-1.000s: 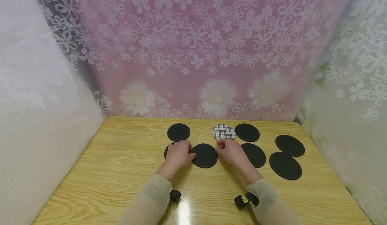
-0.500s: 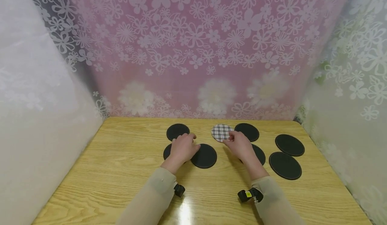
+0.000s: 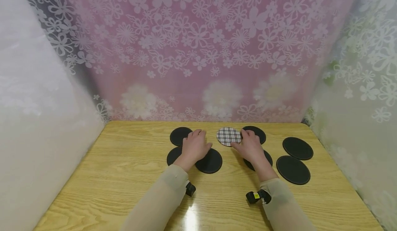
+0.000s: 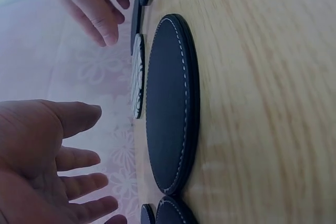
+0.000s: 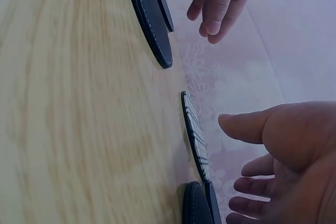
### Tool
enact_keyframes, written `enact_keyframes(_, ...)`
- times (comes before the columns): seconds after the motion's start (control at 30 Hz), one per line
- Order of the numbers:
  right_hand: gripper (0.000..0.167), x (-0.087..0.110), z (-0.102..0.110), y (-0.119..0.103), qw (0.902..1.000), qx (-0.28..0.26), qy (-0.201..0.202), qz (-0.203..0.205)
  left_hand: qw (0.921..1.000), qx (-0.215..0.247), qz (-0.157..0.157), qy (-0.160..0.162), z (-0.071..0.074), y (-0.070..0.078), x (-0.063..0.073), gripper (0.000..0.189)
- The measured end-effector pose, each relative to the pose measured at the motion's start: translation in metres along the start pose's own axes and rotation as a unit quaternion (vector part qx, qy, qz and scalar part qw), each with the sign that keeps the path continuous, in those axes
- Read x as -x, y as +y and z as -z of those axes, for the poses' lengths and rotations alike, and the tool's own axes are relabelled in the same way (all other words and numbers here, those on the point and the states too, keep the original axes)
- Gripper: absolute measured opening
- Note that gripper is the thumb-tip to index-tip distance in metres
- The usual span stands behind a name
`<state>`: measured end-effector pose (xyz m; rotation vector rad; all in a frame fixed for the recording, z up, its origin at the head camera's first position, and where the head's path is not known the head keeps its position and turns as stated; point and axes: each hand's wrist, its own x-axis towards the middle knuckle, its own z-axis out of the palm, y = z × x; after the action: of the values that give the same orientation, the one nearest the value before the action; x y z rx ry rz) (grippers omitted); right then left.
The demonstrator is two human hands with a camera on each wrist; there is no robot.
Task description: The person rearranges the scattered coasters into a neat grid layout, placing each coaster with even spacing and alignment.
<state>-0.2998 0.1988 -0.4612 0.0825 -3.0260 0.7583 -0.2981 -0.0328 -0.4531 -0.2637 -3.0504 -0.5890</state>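
A round plaid coaster point(image 3: 227, 136) lies face up near the back of the table, white with dark crossing lines. My right hand point(image 3: 250, 146) hovers at its right edge, with thumb and fingers apart and nothing held, as the right wrist view shows. Left of it, my left hand point(image 3: 196, 147) is over the black coasters, its fingers point(image 4: 86, 184) extended and holding nothing. Under its thumb side lies a black coaster point(image 3: 209, 162); in the left wrist view its white edge stitching shows. My left hand partly hides two more black coasters, a back one point(image 3: 178, 137) and a front one point(image 3: 172, 155).
Beside my right hand are two partly covered black coasters, one behind point(image 3: 260, 134) and one in front point(image 3: 267, 159). Another pair, a back coaster point(image 3: 297, 148) and a front coaster point(image 3: 293, 170), lies far right. Flowered curtains point(image 3: 198, 51) enclose the wooden table point(image 3: 124, 176).
Both hands have lifted off the middle black coaster's edges. My left hand has moved forward and right; my right hand has moved right and forward to beside the plaid coaster.
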Motion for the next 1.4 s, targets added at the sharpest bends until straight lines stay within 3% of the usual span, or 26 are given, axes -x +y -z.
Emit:
enact_keyframes(0.3, 0.078, 0.0, -0.001, 0.005, 0.9992, 0.034, -0.008, -0.017, 0.9999, -0.002, -0.009, 0.011, -0.004, 0.006, -0.014, 0.061)
enact_keyframes(0.57, 0.071, 0.0, -0.001, 0.005, 0.999, 0.034, -0.017, -0.022, 0.9999, -0.014, 0.003, -0.008, -0.009, 0.021, -0.028, 0.054)
enact_keyframes(0.8, 0.062, 0.002, -0.001, 0.002, 0.9991, 0.033, -0.022, -0.011, 0.9998, -0.011, 0.0, -0.015, -0.01, 0.03, -0.032, 0.05)
enact_keyframes(1.07, 0.058, 0.003, -0.002, 0.002, 0.9984, 0.052, -0.021, -0.011, 0.9998, 0.001, 0.007, -0.021, -0.013, 0.032, -0.038, 0.05)
enact_keyframes(1.4, 0.055, 0.002, -0.006, 0.002, 0.9982, 0.053, -0.023, -0.014, 0.9992, -0.002, 0.02, -0.034, -0.03, 0.029, -0.046, 0.049)
